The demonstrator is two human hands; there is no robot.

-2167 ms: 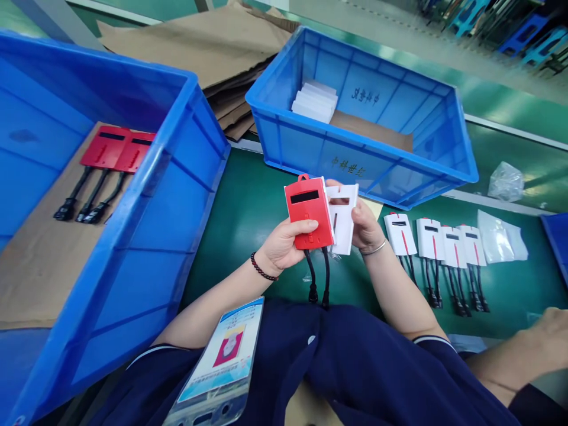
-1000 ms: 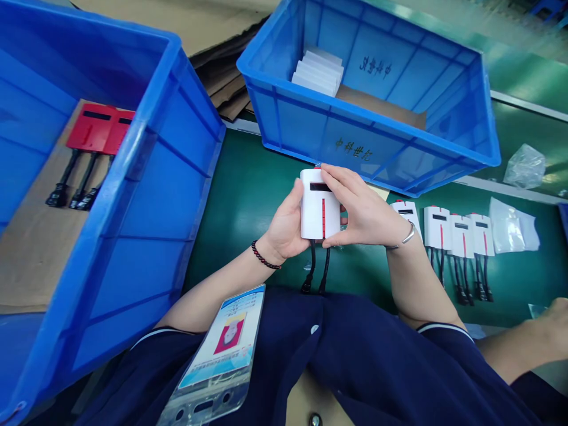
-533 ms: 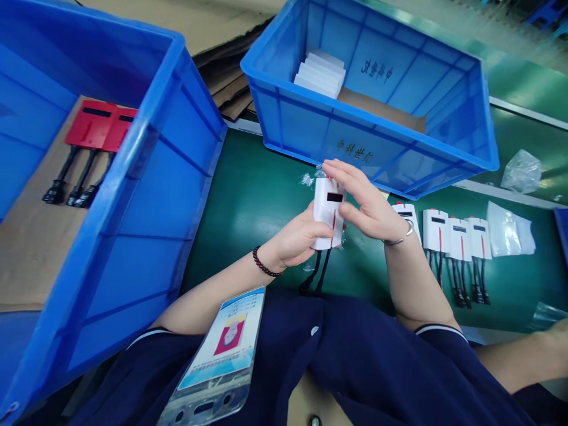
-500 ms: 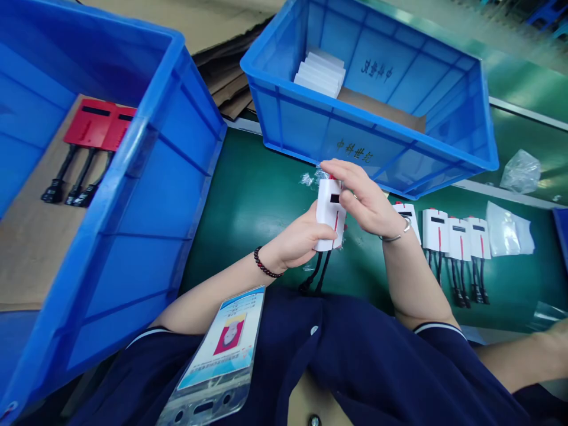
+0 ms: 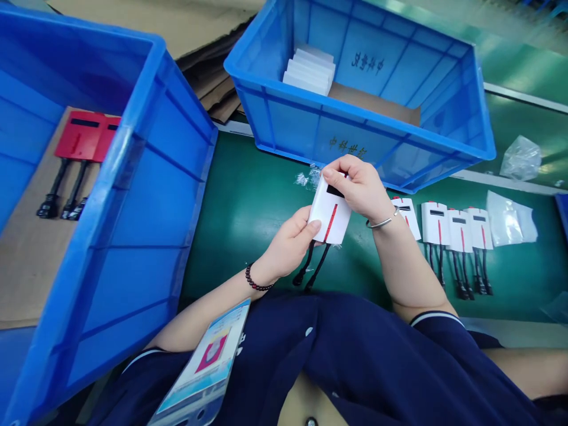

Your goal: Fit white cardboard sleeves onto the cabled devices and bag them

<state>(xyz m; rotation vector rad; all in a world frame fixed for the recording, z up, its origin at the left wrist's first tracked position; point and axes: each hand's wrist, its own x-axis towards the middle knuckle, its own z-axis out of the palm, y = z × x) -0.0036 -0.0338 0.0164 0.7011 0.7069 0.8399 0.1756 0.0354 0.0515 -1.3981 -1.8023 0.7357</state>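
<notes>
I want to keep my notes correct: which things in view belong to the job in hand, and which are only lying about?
Likely part of the job:
held white unit
four similar units on the right
red units in the left crate
white parts in the far crate

Probably just lying about:
crumpled clear bag
flat plastic bag
clear film scraps
brown sheets

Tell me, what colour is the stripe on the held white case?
The stripe is red; the head view shows it best.
</notes>
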